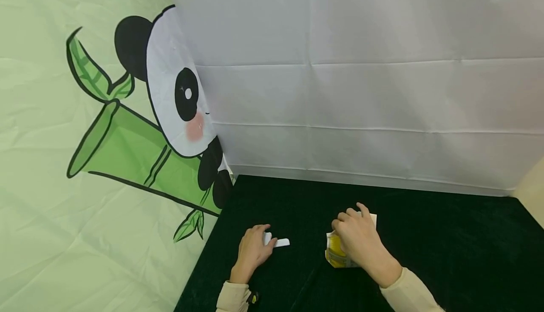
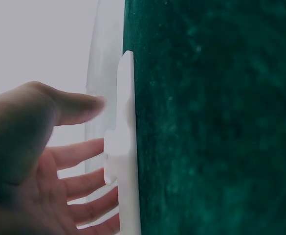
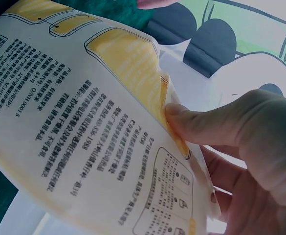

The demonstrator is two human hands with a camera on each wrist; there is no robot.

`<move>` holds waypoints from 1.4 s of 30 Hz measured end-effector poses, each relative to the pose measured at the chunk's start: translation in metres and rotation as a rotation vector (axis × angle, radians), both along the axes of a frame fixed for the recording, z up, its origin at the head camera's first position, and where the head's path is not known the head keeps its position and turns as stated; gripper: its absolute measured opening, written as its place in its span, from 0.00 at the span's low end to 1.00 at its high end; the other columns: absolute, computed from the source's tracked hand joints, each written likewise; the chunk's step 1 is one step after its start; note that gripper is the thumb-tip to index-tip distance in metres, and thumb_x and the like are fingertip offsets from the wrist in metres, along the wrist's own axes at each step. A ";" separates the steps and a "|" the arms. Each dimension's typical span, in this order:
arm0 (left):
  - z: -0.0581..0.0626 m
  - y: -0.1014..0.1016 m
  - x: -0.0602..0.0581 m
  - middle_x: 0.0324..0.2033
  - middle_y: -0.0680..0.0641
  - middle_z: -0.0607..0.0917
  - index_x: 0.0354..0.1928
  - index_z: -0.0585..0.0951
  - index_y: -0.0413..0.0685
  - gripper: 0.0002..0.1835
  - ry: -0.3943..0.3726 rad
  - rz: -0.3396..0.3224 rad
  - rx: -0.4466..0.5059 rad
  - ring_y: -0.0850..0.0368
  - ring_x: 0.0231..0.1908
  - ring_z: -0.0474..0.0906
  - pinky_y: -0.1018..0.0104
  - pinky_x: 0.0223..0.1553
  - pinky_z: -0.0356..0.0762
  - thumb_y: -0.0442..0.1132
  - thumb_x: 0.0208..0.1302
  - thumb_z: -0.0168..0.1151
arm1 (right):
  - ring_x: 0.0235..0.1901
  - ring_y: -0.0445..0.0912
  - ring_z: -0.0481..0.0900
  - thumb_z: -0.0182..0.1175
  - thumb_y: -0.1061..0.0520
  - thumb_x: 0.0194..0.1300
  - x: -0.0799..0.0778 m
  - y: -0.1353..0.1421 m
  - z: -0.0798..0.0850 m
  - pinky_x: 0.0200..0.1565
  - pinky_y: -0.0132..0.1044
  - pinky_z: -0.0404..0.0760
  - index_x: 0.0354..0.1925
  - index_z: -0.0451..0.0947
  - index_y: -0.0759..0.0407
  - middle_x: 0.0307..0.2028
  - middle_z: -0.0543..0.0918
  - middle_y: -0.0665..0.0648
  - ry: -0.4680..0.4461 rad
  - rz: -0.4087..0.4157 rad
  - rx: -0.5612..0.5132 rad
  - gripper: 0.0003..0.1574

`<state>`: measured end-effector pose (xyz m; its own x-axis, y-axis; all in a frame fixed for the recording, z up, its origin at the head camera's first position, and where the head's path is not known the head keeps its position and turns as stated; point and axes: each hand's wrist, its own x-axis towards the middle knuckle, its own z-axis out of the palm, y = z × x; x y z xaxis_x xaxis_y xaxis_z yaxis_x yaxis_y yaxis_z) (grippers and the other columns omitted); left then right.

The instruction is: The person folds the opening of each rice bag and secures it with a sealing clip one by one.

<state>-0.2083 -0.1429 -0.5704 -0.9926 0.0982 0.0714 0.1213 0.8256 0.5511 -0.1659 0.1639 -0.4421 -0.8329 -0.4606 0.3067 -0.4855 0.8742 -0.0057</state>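
Observation:
A white and yellow packaging bag (image 3: pixel 99 117) with small black print fills much of the right wrist view. My right hand (image 1: pixel 357 239) pinches its upper edge, the thumb lying on the printed side and the fingers behind. The head view shows the yellow side of the bag below that hand, at the table's middle. To the left, my left hand (image 1: pixel 255 246) is at a long, flat white plastic piece (image 1: pixel 282 242) with a raised part. In the left wrist view its fingertips are right at the piece (image 2: pixel 128 166), while the thumb stands apart from it.
A dark green cloth (image 1: pixel 446 246) covers the table. Behind it hangs a creased white sheet (image 1: pixel 361 90); a light green sheet with a panda and bamboo print (image 1: pixel 127 151) hangs along the left side. A dark band (image 1: pixel 253 298) is at the left cuff.

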 end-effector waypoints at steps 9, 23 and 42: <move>0.000 0.002 0.001 0.62 0.35 0.82 0.63 0.82 0.43 0.24 -0.012 -0.010 -0.061 0.36 0.60 0.78 0.35 0.60 0.77 0.47 0.71 0.69 | 0.44 0.54 0.85 0.83 0.61 0.49 0.001 0.000 0.000 0.66 0.72 0.73 0.34 0.89 0.54 0.37 0.90 0.54 -0.006 -0.005 0.000 0.13; 0.003 -0.002 0.004 0.57 0.37 0.85 0.59 0.84 0.42 0.18 0.015 0.036 -0.161 0.40 0.51 0.81 0.38 0.53 0.80 0.43 0.72 0.68 | 0.44 0.54 0.85 0.82 0.62 0.51 0.002 -0.001 -0.001 0.67 0.72 0.72 0.33 0.89 0.54 0.36 0.90 0.54 0.004 -0.008 -0.008 0.12; 0.012 -0.008 0.013 0.43 0.45 0.88 0.52 0.87 0.47 0.13 0.075 0.035 -0.145 0.54 0.37 0.80 0.54 0.39 0.79 0.43 0.70 0.70 | 0.43 0.54 0.85 0.84 0.62 0.48 0.002 -0.002 -0.003 0.67 0.71 0.73 0.33 0.89 0.54 0.36 0.90 0.54 0.034 -0.008 -0.007 0.14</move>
